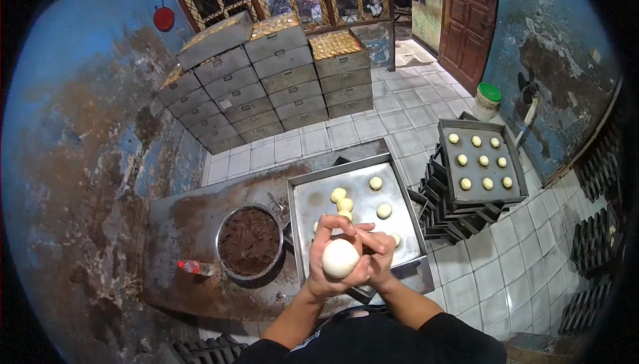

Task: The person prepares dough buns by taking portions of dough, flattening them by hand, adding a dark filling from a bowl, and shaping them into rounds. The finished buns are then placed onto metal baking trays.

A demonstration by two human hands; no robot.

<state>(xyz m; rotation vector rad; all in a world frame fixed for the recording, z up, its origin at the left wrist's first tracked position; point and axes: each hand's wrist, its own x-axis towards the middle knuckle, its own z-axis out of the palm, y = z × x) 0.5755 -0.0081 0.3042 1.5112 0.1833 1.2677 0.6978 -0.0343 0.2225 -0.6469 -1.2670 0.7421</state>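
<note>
A smooth, pale dough ball (340, 258) sits between my two hands, close in front of my body. My left hand (318, 272) cups it from the left, its fingers curled round the far side. My right hand (378, 252) closes in from the right, the thumb side pressed to the ball; some of its fingers overlap the left ones. Below lies a square metal tray (313, 191). On it rest several yellowish dough balls, one (376, 183) near the far right corner, another (384, 211) nearer me, and a row of touching ones (338, 195). My hands hide part of the tray.
On the worn table (180, 224), a metal bowl (221, 262) holds brown paste (251, 239) beside a red-capped bottle (193, 267). At right, stacked black trays carry a top tray (476, 197) of dough balls; behind stands a green-lidded bucket (488, 101). Metal bins (286, 64) line the back.
</note>
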